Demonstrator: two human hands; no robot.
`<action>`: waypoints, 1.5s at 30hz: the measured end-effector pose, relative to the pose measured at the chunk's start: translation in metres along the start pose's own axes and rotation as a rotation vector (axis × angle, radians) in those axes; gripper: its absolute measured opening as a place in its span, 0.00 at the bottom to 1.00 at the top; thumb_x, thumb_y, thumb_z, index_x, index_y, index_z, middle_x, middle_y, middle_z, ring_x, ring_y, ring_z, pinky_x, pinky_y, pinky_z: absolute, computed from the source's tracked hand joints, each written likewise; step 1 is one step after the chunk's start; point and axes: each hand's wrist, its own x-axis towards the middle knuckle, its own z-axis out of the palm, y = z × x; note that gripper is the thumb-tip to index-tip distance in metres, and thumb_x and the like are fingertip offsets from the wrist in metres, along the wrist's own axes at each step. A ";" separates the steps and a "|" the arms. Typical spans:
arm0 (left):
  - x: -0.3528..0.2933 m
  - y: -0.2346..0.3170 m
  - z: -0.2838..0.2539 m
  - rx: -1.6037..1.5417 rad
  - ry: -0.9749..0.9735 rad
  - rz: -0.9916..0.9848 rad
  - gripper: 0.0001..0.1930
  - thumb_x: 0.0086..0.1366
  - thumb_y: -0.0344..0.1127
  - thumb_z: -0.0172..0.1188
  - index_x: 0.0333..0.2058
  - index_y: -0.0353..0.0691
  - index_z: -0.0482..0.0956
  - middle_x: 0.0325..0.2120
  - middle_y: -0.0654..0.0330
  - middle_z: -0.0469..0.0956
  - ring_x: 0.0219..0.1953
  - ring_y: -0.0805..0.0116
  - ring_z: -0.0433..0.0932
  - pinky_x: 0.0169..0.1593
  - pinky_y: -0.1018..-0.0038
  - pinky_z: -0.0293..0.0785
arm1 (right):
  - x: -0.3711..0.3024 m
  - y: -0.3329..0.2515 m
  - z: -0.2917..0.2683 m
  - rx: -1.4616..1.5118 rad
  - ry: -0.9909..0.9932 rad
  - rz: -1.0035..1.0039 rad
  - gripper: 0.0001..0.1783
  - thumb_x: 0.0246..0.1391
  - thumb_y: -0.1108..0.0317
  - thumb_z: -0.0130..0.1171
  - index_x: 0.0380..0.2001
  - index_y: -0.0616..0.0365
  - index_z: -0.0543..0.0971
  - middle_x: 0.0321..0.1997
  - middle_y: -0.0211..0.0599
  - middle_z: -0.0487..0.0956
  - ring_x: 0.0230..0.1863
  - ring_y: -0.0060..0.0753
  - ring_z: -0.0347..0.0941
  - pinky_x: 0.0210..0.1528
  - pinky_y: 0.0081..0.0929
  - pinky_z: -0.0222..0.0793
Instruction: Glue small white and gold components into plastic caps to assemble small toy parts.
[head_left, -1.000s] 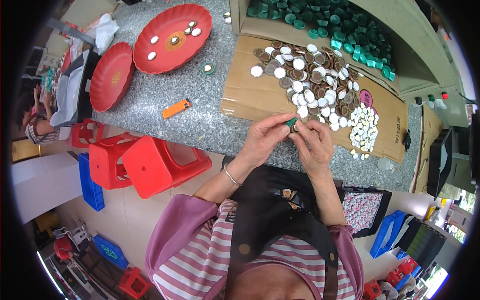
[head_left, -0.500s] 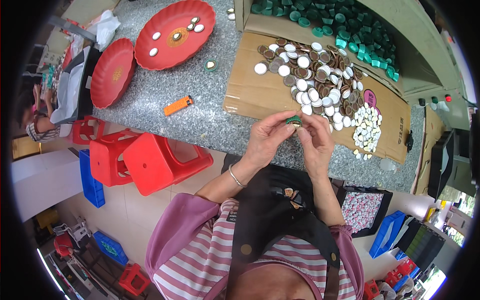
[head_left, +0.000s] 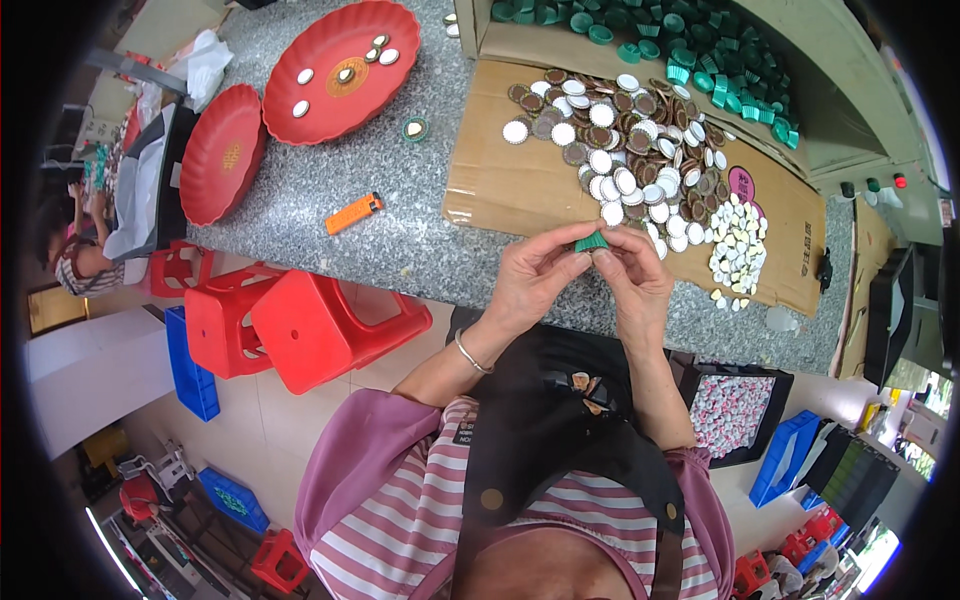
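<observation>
- Both hands met over the near edge of the granite counter (head_left: 300, 215), just in front of the flattened cardboard sheet (head_left: 520, 190).
- Left hand (head_left: 530, 280) & right hand (head_left: 632, 282) pinched one small green cap (head_left: 590, 241) between them; fingertips of both closed narrow on it, so a shared two-hand grip, not wide.
- Cap sat at the top of the fingertips, on the far side of both palms, toward the pile. Its ribbed side faced the camera; can't tell which way the open end pointed.
- Neither hand clearly nearer: cap lay abt midway, left thumb under it, right fingers curled over from the other side.
- Just beyond the hands, on the cardboard: heap of white and brown crown caps (head_left: 625, 140), plus a smaller spill of white liner discs (head_left: 738, 245) to the right.
- Further back, a box of more green caps (head_left: 700, 50).
- To the left on the counter: orange lighter (head_left: 353, 213), well apart from the hands; two red scalloped trays (head_left: 330, 90), the larger w/ a few caps in it.
- Red plastic stools (head_left: 300, 325) stood below the counter edge, left of the person.
</observation>
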 end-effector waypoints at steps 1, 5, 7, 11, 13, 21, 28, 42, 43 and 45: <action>0.000 0.000 0.000 0.001 -0.001 -0.002 0.17 0.61 0.21 0.52 0.50 0.34 0.71 0.48 0.57 0.73 0.48 0.73 0.71 0.53 0.76 0.69 | 0.000 0.000 0.000 0.001 0.002 0.000 0.11 0.50 0.81 0.57 0.39 0.65 0.76 0.42 0.31 0.69 0.42 0.21 0.71 0.44 0.17 0.70; -0.001 -0.003 -0.001 -0.027 0.003 0.021 0.17 0.61 0.21 0.51 0.50 0.33 0.70 0.47 0.55 0.73 0.48 0.72 0.72 0.52 0.76 0.70 | 0.001 0.000 0.000 0.006 -0.007 -0.005 0.10 0.49 0.81 0.58 0.37 0.65 0.76 0.41 0.31 0.69 0.40 0.21 0.72 0.42 0.16 0.71; -0.001 -0.004 -0.001 -0.042 0.007 0.018 0.17 0.61 0.21 0.51 0.50 0.33 0.70 0.47 0.55 0.73 0.48 0.72 0.72 0.52 0.76 0.70 | 0.000 0.001 0.000 -0.005 -0.017 -0.013 0.09 0.49 0.81 0.58 0.37 0.65 0.76 0.41 0.31 0.69 0.40 0.21 0.73 0.41 0.15 0.71; 0.000 -0.003 0.003 -0.028 0.044 0.023 0.16 0.62 0.21 0.52 0.50 0.33 0.70 0.47 0.55 0.73 0.48 0.72 0.72 0.52 0.77 0.70 | 0.002 0.001 0.002 -0.076 -0.002 -0.064 0.11 0.49 0.81 0.58 0.38 0.64 0.76 0.43 0.32 0.69 0.39 0.21 0.72 0.42 0.15 0.71; 0.001 -0.001 0.004 -0.040 0.068 0.019 0.16 0.62 0.22 0.52 0.50 0.33 0.70 0.46 0.56 0.73 0.47 0.73 0.72 0.52 0.77 0.69 | 0.003 0.001 0.002 -0.058 -0.002 -0.041 0.13 0.48 0.82 0.58 0.39 0.64 0.76 0.43 0.33 0.69 0.39 0.20 0.72 0.42 0.15 0.71; 0.000 -0.002 0.003 -0.043 0.120 -0.047 0.16 0.62 0.24 0.53 0.49 0.33 0.71 0.44 0.58 0.75 0.45 0.75 0.73 0.50 0.79 0.70 | 0.004 0.003 -0.001 -0.098 -0.036 -0.028 0.17 0.45 0.84 0.60 0.42 0.65 0.75 0.45 0.35 0.69 0.39 0.20 0.71 0.42 0.16 0.71; -0.001 -0.006 0.001 -0.004 0.142 0.000 0.15 0.62 0.23 0.53 0.48 0.32 0.71 0.44 0.58 0.75 0.45 0.75 0.73 0.50 0.79 0.70 | 0.004 0.006 0.001 -0.066 -0.051 -0.025 0.15 0.46 0.83 0.60 0.40 0.66 0.75 0.44 0.34 0.69 0.39 0.20 0.71 0.43 0.15 0.71; 0.001 -0.015 0.001 -0.034 0.114 -0.014 0.14 0.64 0.24 0.49 0.49 0.33 0.70 0.45 0.55 0.74 0.47 0.70 0.73 0.52 0.74 0.69 | 0.004 0.005 0.006 -0.214 0.037 -0.156 0.11 0.47 0.80 0.60 0.36 0.64 0.77 0.38 0.34 0.73 0.35 0.20 0.71 0.37 0.16 0.70; 0.001 -0.014 0.001 -0.033 0.114 -0.012 0.14 0.64 0.24 0.49 0.49 0.33 0.70 0.45 0.55 0.74 0.47 0.70 0.73 0.52 0.74 0.69 | 0.005 0.005 0.006 -0.213 0.036 -0.158 0.11 0.47 0.80 0.60 0.36 0.64 0.77 0.38 0.34 0.73 0.35 0.20 0.71 0.37 0.16 0.70; 0.000 -0.007 0.004 -0.118 0.134 -0.094 0.15 0.65 0.26 0.47 0.51 0.34 0.68 0.48 0.53 0.72 0.48 0.69 0.72 0.53 0.72 0.69 | 0.007 0.006 0.004 -0.359 0.062 -0.201 0.09 0.46 0.79 0.61 0.34 0.62 0.78 0.35 0.35 0.75 0.34 0.20 0.72 0.35 0.17 0.70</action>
